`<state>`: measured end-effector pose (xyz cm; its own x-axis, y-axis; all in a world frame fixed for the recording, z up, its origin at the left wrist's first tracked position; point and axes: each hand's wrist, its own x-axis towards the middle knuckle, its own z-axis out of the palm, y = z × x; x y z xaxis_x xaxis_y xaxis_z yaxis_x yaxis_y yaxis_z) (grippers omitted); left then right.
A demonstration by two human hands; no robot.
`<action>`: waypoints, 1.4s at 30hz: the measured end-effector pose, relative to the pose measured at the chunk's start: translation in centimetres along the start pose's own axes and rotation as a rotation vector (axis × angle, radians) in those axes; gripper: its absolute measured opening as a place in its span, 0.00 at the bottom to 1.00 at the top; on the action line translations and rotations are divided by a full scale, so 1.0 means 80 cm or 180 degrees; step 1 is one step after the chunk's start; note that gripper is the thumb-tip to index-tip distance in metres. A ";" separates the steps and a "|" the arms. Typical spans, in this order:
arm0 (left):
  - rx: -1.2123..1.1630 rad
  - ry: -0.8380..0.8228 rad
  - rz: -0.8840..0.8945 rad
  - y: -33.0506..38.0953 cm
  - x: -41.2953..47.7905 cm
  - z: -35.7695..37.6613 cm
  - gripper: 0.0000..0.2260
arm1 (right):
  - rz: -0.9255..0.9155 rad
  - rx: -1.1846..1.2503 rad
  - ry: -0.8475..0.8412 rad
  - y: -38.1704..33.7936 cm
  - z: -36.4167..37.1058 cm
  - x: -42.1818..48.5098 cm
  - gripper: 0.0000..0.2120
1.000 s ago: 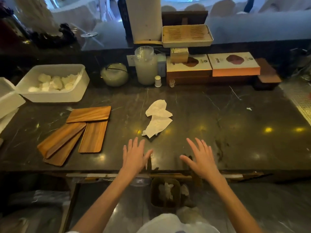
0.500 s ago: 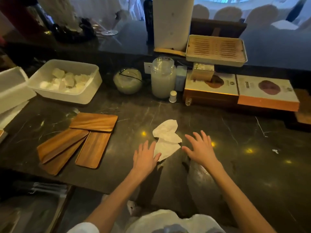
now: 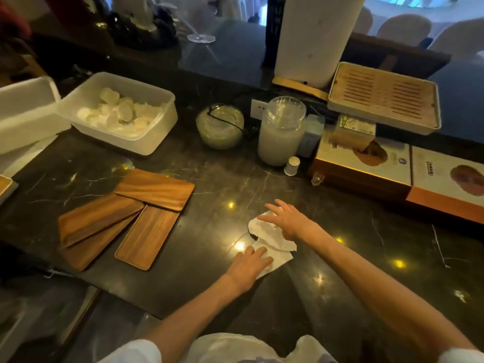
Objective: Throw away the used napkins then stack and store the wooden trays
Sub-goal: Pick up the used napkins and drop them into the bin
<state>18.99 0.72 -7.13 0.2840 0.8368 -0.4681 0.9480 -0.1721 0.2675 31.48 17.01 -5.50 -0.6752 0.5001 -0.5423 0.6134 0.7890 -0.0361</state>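
Note:
Two crumpled white used napkins (image 3: 264, 233) lie on the dark marble counter (image 3: 353, 258), partly overlapping. My right hand (image 3: 288, 218) rests flat on the upper napkin, fingers spread. My left hand (image 3: 248, 265) lies on the lower napkin's near corner, fingers apart. Neither hand has closed on the paper. Several wooden trays (image 3: 146, 231) lie fanned and overlapping to the left, one (image 3: 154, 189) across the tops of the others.
A white tub (image 3: 157, 137) of pale lumps and a white foam box (image 3: 26, 111) stand at back left. A glass bowl (image 3: 220, 127), tall jar (image 3: 280, 134), small bottle (image 3: 292, 166), printed boxes (image 3: 392, 163) and a slatted tea tray (image 3: 385, 98) line the back right.
Both hands moved forward from the counter's near edge onto the napkins. The camera leaned in closer over the counter. The trays have not moved.

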 end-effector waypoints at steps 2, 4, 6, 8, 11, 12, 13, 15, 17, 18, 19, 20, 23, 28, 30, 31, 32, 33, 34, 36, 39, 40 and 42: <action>0.0147 -0.0206 0.0113 -0.001 0.012 0.004 0.32 | -0.0215 -0.0182 -0.0141 0.008 0.009 0.008 0.45; 0.0277 -0.0323 0.0135 -0.005 0.021 0.008 0.35 | -0.0269 -0.0240 -0.0159 0.016 0.019 0.012 0.44; 0.0361 -0.0427 0.0121 -0.009 0.026 0.014 0.37 | -0.0162 -0.0171 -0.0065 0.022 0.029 0.011 0.41; 0.0424 -0.0435 0.0114 -0.013 0.029 0.018 0.37 | 0.0024 -0.0005 0.0130 0.023 0.039 0.005 0.37; 0.0335 -0.0293 0.0087 -0.013 0.032 0.021 0.34 | 0.0362 0.0335 0.0378 0.018 0.056 -0.008 0.29; 0.0261 -0.0233 0.0067 -0.012 0.032 0.021 0.32 | 0.0486 0.0453 0.0436 0.016 0.063 -0.013 0.26; 0.0214 -0.0189 0.0053 -0.012 0.032 0.020 0.30 | 0.0614 0.0595 0.0478 0.014 0.069 -0.021 0.23; 0.0308 -0.0197 0.0051 -0.011 0.030 0.014 0.26 | 0.0857 0.0951 0.0534 0.012 0.080 -0.039 0.22; 0.0560 -0.0248 0.0062 -0.013 0.025 0.005 0.21 | 0.1091 0.1320 0.0684 0.010 0.089 -0.064 0.23; 0.0619 -0.0228 0.0051 -0.015 0.021 0.003 0.20 | 0.1195 0.1530 0.0797 0.009 0.093 -0.078 0.25; 0.0605 -0.0170 0.0026 -0.016 0.017 0.001 0.19 | 0.1274 0.1769 0.0909 0.006 0.097 -0.093 0.28; 0.0527 -0.0073 -0.0010 -0.017 0.013 0.000 0.19 | 0.1338 0.2024 0.1001 0.003 0.101 -0.110 0.32; 0.0142 0.0306 -0.0111 -0.016 -0.002 -0.001 0.17 | 0.1506 0.2533 0.1224 -0.007 0.115 -0.162 0.29; -0.0575 0.0818 -0.0155 0.002 -0.035 0.008 0.12 | 0.2052 0.2797 0.1522 -0.026 0.148 -0.231 0.13; -0.0892 0.0997 -0.0232 0.012 -0.047 0.011 0.10 | 0.2101 0.3133 0.1523 -0.028 0.159 -0.247 0.11; -0.0998 0.1072 -0.0314 0.017 -0.052 0.012 0.10 | 0.2093 0.3334 0.1487 -0.028 0.164 -0.252 0.12; -0.1052 0.1120 -0.0403 0.023 -0.056 0.013 0.11 | 0.2064 0.3530 0.1439 -0.029 0.168 -0.258 0.14; -0.1084 0.1142 -0.0459 0.028 -0.059 0.014 0.11 | 0.2011 0.3660 0.1385 -0.030 0.173 -0.262 0.16; -0.1131 0.1154 -0.0452 0.034 -0.063 0.017 0.11 | 0.1933 0.3704 0.1339 -0.032 0.179 -0.266 0.19; -0.1272 0.1157 -0.0346 0.045 -0.068 0.024 0.10 | 0.1767 0.3623 0.1362 -0.037 0.194 -0.271 0.22; -0.1296 0.1057 -0.0278 0.064 -0.073 0.034 0.09 | 0.1748 0.3382 0.1778 -0.046 0.215 -0.282 0.16; -0.1281 0.1014 -0.0247 0.070 -0.074 0.036 0.10 | 0.1771 0.3399 0.1867 -0.051 0.222 -0.287 0.13; -0.1249 0.0989 -0.0107 0.084 -0.079 0.041 0.14 | 0.1763 0.3660 0.1847 -0.061 0.231 -0.301 0.10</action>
<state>24.02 -7.46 -5.16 0.1416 0.9640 -0.2249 0.8136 0.0160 0.5812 52.34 -5.52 -7.79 -0.1359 0.9434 -0.3025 0.6498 -0.1456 -0.7460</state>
